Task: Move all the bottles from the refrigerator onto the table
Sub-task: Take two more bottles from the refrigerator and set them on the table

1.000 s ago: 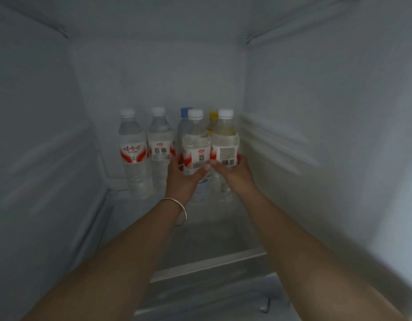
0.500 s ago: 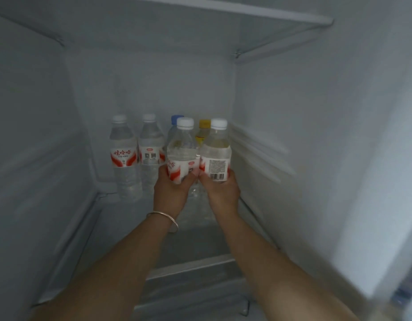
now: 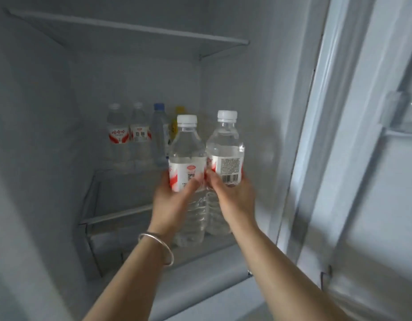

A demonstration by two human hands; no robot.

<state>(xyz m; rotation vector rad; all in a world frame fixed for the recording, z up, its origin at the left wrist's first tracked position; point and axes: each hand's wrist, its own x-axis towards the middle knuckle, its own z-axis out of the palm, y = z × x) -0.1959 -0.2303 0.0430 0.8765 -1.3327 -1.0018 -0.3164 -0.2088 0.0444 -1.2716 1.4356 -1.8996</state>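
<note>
My left hand (image 3: 171, 202) grips a clear white-capped water bottle (image 3: 187, 144) with a red and white label. My right hand (image 3: 235, 200) grips a second such bottle (image 3: 226, 142), its barcode facing me. Both bottles are upright, touching side by side, lifted off the refrigerator shelf (image 3: 121, 193) near its front. At the back of the shelf stand two more white-capped water bottles (image 3: 117, 133) (image 3: 139, 130), a blue-capped bottle (image 3: 159, 133) and a yellow-capped bottle (image 3: 179, 112), which is mostly hidden behind the held one.
An upper shelf (image 3: 135, 28) spans the refrigerator above. The refrigerator's right wall (image 3: 258, 89) and door frame (image 3: 316, 135) lie close to my right hand. A door compartment (image 3: 401, 117) shows at the far right. A silver bangle (image 3: 157, 246) circles my left wrist.
Both hands have pulled their bottles off the shelf, toward me and to the right. The view has drawn back, showing the upper shelf and the door frame.
</note>
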